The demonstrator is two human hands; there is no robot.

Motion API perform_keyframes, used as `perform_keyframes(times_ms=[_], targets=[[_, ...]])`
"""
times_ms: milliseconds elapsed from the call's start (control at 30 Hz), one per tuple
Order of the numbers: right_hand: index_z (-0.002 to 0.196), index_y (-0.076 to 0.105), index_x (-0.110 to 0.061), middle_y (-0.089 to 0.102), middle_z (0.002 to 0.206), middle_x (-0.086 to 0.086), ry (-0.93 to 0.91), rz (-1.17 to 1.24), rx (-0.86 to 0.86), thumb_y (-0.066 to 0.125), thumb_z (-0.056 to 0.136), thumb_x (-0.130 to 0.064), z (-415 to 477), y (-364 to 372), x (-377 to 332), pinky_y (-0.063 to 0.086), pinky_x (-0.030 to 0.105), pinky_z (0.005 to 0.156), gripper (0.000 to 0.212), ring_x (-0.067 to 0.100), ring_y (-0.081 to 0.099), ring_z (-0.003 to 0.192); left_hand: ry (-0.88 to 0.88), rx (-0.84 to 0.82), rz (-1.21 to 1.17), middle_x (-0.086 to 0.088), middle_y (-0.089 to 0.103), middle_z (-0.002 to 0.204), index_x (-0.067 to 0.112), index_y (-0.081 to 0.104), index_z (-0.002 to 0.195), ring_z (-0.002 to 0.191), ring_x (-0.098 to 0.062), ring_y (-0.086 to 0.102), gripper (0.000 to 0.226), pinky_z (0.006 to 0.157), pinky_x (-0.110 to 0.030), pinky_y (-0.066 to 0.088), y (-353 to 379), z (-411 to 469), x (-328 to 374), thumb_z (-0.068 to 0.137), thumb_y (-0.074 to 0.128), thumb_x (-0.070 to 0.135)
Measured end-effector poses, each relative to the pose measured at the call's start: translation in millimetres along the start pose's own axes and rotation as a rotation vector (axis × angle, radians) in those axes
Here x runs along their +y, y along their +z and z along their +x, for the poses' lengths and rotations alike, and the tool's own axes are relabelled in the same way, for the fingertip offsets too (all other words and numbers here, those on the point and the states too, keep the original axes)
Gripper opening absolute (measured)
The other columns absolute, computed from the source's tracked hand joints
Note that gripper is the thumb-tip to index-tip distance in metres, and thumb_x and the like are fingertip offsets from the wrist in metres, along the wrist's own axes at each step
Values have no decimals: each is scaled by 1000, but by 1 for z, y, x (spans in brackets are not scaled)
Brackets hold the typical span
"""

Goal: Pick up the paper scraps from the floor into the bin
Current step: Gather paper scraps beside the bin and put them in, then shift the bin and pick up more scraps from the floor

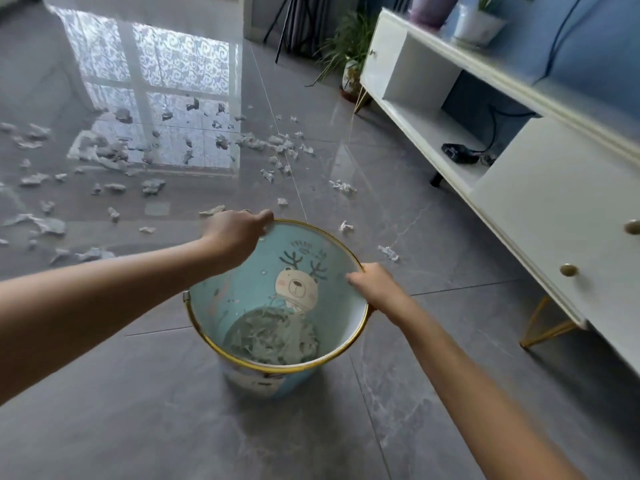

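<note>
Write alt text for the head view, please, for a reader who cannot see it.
Both hands grip the rim of a light blue bin over a grey tiled floor, left hand at the far edge, right hand at the right. Paper scraps lie in the bin, and many more litter the floor beyond it.

Head cam, wide-angle, facing fwd/down, close above bin [249, 282], seemingly motion-blurred

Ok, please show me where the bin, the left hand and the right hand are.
bin [249, 271]: head view, bare blue inner wall.
left hand [235, 233]: head view, back of the hand.
right hand [375, 282]: head view, back of the hand.
</note>
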State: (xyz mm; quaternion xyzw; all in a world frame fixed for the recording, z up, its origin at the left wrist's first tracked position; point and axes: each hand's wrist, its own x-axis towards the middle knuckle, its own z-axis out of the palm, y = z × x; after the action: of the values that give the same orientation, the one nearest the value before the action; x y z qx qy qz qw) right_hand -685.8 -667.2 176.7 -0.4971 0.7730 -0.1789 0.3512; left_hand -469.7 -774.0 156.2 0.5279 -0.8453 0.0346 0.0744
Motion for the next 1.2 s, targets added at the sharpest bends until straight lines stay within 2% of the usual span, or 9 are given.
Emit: perform_keyframes(times_ms=[133,300,400,467,600,767,933,1133,1200], targets=[[76,64,-5,61,76,14,-1,12,79,53,84,-12,-16,-2,-37,42,27,54,15,24,57,66,-28,-130,-206,-8,64,115,22,54,116,102,-30,60,22,63,-27,35,-42,-1,-22,94,49,22],[68,62,-9,60,69,10,-57,23,164,57,85,-14,-28,10,-126,38,23,48,19,20,54,57,-286,-98,-590,-10,67,101,20,57,111,89,-29,63,27,68,-30,48,-92,-34,-115,84,57,21],[78,65,2,61,70,15,-92,50,171,56,84,-13,-24,43,-176,40,21,41,19,25,56,53,-534,-292,-959,-11,61,88,15,58,104,67,-22,62,22,52,-33,56,-101,-77,-181,84,54,8],[77,64,0,60,66,13,-117,51,132,55,84,-12,-16,75,-208,40,20,36,17,24,55,49,-632,-301,-1120,-11,57,75,11,56,102,46,-15,57,23,37,-28,52,-102,-103,-218,86,44,-1],[73,58,-4,54,60,11,-194,93,29,52,91,-22,1,125,-258,41,19,34,26,20,52,41,-796,-128,-1197,-12,50,69,7,55,90,54,-24,48,23,26,-25,43,-102,-125,-275,85,39,-9],[82,54,-11,61,54,2,-157,346,-179,22,100,-46,42,161,-295,42,15,38,51,13,54,34,-1060,101,-1216,-13,50,69,5,51,75,52,-29,48,20,22,-26,38,-99,-145,-327,84,41,-10],[123,47,-6,62,93,10,-175,171,-359,34,99,-28,99,233,-310,44,23,52,35,18,56,58,-1360,336,-1225,-17,48,76,-2,47,80,25,-26,51,9,22,-35,41,-101,-181,-354,84,43,-9],[130,45,-8,59,99,8,-432,-162,-729,41,94,-13,112,285,-324,42,24,56,37,13,54,63,-1581,610,-1047,-12,47,74,-4,48,101,49,-36,54,15,27,-38,45,-136,-211,-345,88,42,-5],[127,47,-6,58,96,9,-472,-157,-778,41,93,-11,107,281,-333,39,23,55,35,13,52,61,-1660,658,-1004,-11,45,73,-4,48,93,42,-35,54,9,24,-38,43,-152,-216,-342,87,41,-6]])
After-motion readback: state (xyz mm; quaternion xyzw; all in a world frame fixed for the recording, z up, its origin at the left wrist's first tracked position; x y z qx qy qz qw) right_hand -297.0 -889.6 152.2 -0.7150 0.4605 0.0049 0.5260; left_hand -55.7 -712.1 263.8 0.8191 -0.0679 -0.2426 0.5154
